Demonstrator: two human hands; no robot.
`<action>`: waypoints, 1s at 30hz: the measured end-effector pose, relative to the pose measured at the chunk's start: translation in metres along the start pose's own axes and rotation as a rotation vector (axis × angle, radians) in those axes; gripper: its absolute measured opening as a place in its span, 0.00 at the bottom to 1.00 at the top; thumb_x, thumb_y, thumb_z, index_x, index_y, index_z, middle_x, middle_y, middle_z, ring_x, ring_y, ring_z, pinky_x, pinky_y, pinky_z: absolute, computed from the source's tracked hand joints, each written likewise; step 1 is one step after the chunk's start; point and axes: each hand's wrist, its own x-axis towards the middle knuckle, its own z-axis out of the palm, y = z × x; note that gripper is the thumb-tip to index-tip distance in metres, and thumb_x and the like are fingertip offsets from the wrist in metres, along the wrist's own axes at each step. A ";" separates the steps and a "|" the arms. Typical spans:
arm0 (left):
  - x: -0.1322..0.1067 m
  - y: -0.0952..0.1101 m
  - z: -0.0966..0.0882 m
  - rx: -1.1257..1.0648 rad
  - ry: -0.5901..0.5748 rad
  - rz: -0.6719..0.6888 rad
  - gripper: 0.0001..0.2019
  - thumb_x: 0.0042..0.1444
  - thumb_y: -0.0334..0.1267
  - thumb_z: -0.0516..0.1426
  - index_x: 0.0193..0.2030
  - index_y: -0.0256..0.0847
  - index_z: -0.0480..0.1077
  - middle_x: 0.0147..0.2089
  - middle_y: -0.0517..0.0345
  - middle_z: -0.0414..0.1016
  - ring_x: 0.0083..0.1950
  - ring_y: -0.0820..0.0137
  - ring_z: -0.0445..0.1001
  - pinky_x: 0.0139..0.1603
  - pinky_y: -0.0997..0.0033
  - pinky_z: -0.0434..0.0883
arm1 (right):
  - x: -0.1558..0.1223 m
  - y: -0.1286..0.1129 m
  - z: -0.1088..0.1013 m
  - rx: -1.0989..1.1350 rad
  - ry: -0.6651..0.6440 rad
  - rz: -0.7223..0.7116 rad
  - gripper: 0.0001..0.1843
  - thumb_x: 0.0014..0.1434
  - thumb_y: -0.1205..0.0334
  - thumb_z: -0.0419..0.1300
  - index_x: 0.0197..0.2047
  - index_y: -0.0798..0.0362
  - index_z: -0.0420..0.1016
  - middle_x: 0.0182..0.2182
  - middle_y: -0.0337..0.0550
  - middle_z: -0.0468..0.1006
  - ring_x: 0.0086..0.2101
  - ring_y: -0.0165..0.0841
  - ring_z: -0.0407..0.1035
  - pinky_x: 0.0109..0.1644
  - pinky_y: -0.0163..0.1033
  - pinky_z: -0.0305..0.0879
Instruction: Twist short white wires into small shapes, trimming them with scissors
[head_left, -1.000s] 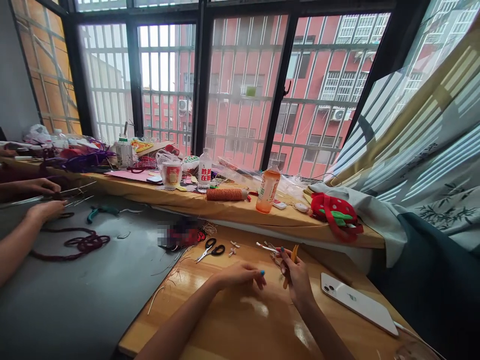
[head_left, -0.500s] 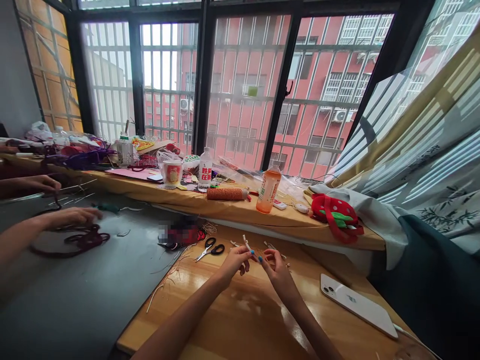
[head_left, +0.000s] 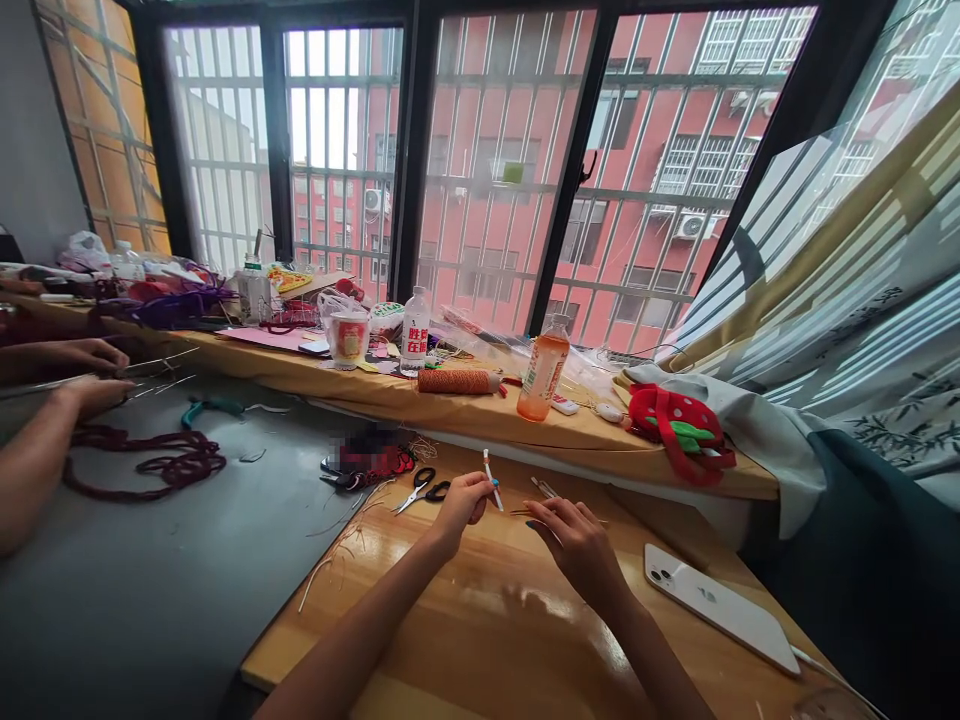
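Observation:
My left hand (head_left: 463,503) is pinched on a thin white stick (head_left: 490,473) that points upward above the wooden table (head_left: 480,640). My right hand (head_left: 574,545) hovers low over the table just right of it, fingers curled and reaching toward thin straw-like strands (head_left: 525,513) lying on the wood; whether it grips them I cannot make out. Black-handled scissors (head_left: 424,488) lie just left of my left hand.
A white phone (head_left: 716,605) lies at the right. On the sill ledge stand an orange drink bottle (head_left: 543,372), a spool of orange twine (head_left: 455,381), a water bottle (head_left: 413,334) and a strawberry bag (head_left: 679,425). Another person's hands (head_left: 90,375) work with dark cord (head_left: 161,465) at left.
My hands came together, then parted; the left now holds the white stick upright and the right has dropped toward the table. The other person's hand pulled back left from the cord.

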 end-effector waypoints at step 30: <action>-0.003 0.001 -0.001 0.116 -0.065 0.010 0.10 0.41 0.39 0.52 0.18 0.34 0.64 0.09 0.70 0.47 0.12 0.84 0.41 0.16 0.75 0.37 | -0.002 -0.010 0.000 -0.148 0.040 -0.189 0.16 0.60 0.69 0.41 0.42 0.57 0.68 0.24 0.42 0.71 0.23 0.27 0.65 0.27 0.31 0.52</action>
